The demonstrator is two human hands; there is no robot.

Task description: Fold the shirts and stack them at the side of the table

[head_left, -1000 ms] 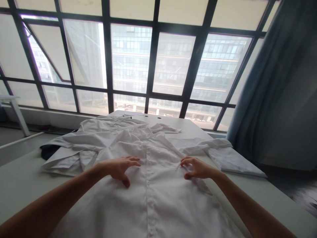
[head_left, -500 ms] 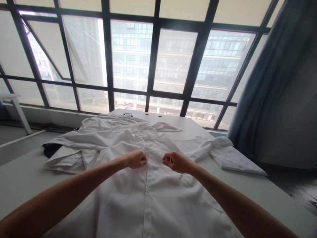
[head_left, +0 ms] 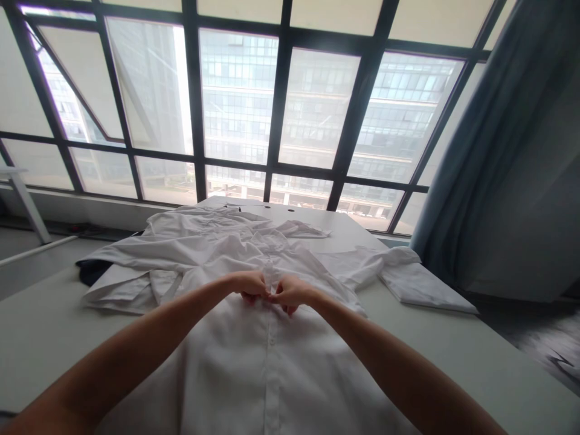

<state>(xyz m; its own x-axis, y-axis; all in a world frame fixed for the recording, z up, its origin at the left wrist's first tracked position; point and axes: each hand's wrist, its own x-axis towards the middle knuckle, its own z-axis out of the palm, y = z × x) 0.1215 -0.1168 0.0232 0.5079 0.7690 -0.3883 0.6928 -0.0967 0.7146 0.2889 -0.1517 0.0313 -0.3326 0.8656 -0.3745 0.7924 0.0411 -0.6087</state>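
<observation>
A white button-front shirt [head_left: 226, 350] lies spread on the white table [head_left: 453, 356], its button strip running up the middle toward the collar. On that strip my left hand [head_left: 252, 285] pinches the fabric with curled fingers. My right hand [head_left: 290, 292] meets it from the other side, its fingertips also closed on the strip. The two hands touch or nearly touch, and they cover the button between them. Lower down the strip, small white buttons show. Both sleeves lie out to the sides in loose folds.
More crumpled white garments [head_left: 203, 220] lie beyond the shirt. A folded white cloth [head_left: 423, 287] rests at the table's right edge, and something dark [head_left: 93, 272] pokes out at the left. Behind stand large windows [head_left: 240, 96] and a blue curtain [head_left: 471, 157].
My right hand has moved left to meet my left hand at the button strip. Both hands, apart before, are now together on the fabric. The view has shifted slightly.
</observation>
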